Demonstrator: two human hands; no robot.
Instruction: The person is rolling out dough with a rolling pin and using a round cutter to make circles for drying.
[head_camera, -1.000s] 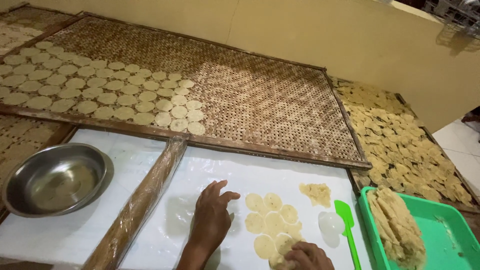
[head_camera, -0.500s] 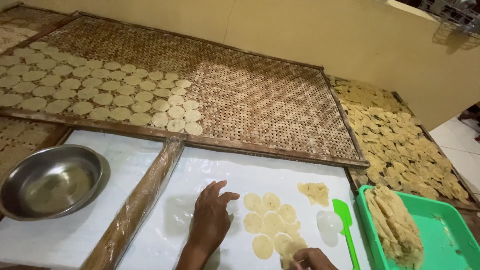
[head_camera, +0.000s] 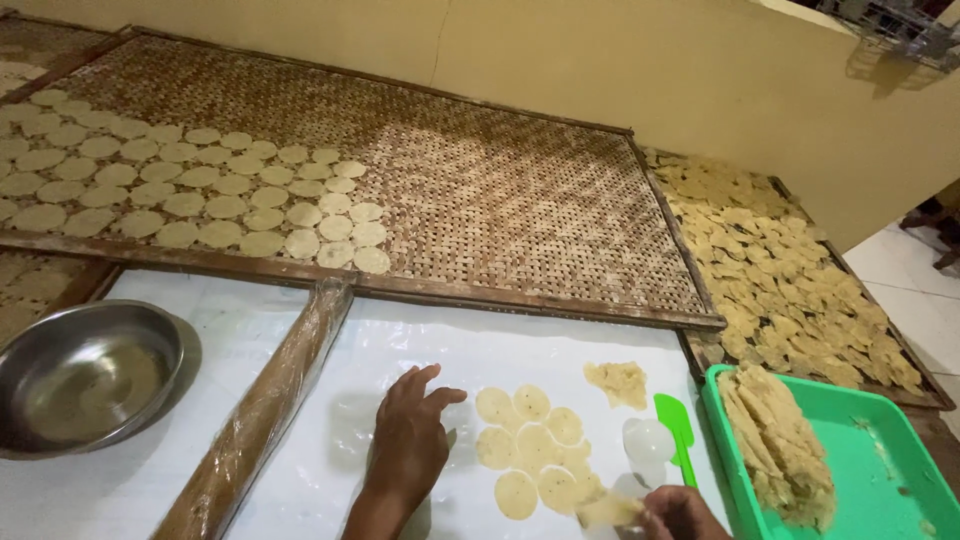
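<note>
The left hand (head_camera: 408, 450) lies flat, fingers spread, on the white sheet (head_camera: 330, 470). The right hand (head_camera: 685, 515) pinches a thin dough disc (head_camera: 608, 510) (others lie beside it).

No package, label, sign or screen can be seen near either hand. The only wrapping is clear plastic film around a long wooden rolling pin (head_camera: 255, 415), which lies slanted just to the left of the left hand (head_camera: 408, 450) on the white sheet (head_camera: 500, 350).
</note>
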